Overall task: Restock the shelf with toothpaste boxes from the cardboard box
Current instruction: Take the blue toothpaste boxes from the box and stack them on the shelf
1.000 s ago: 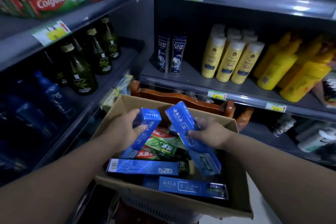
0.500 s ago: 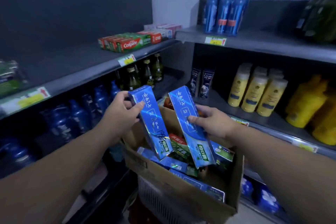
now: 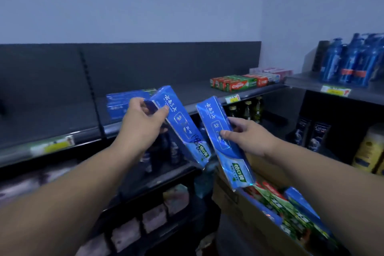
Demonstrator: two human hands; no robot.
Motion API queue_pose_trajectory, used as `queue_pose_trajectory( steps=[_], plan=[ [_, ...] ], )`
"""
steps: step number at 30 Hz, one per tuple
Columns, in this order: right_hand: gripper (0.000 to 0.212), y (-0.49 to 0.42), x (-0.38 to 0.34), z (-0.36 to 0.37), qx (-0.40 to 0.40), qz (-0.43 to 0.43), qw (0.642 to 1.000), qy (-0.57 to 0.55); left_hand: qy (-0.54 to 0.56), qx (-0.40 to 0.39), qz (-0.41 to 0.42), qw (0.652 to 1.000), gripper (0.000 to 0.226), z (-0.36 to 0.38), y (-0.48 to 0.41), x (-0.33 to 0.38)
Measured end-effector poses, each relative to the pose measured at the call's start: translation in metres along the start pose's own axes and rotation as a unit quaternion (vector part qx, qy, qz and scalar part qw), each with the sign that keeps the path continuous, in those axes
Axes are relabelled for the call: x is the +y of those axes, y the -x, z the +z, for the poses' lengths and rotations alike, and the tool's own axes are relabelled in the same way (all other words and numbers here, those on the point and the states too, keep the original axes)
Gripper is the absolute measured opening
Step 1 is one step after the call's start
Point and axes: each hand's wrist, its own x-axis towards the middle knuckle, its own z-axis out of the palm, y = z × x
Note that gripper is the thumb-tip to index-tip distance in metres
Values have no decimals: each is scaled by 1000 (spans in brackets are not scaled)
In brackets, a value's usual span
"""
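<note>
One head-worn wide-angle view looks forward at the nearby shelf (image 3: 197, 92).

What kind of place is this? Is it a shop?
Most likely a small shop's toiletries aisle: the shelves carry yellow price tags, Colgate toothpaste boxes lie in a row, and blue pump bottles stand together.

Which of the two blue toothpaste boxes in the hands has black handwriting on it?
The left box, gripped by the left hand: a black scribble crosses its lower part. The right box, in the right hand, is unmarked.
</note>
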Motion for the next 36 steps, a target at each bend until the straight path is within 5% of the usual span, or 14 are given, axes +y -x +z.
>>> queue_pose_trajectory(
  steps=[4,10,16,23,28,36],
  plan=[
    [28,-39,-71,45,9,-58,998,-5,49,89,-27,994,19,-84,-37,22],
    [29,-108,-162,122,9,-127,992,14,120,210,-78,967,50,-217,-95,26],
    [27,-159,-225,197,-8,-175,983,55,142,205,-77,965,28,-308,-129,5],
    [34,-201,-270,253,-17,-220,960,175,89,199,-31,975,53,-355,-154,-32],
    [29,-223,-295,277,-45,-239,947,209,100,188,-61,975,40,-368,-168,-62],
    [33,-264,-304,289,-203,-174,959,96,-175,203,-131,954,39,-374,-187,-90]
  ],
)
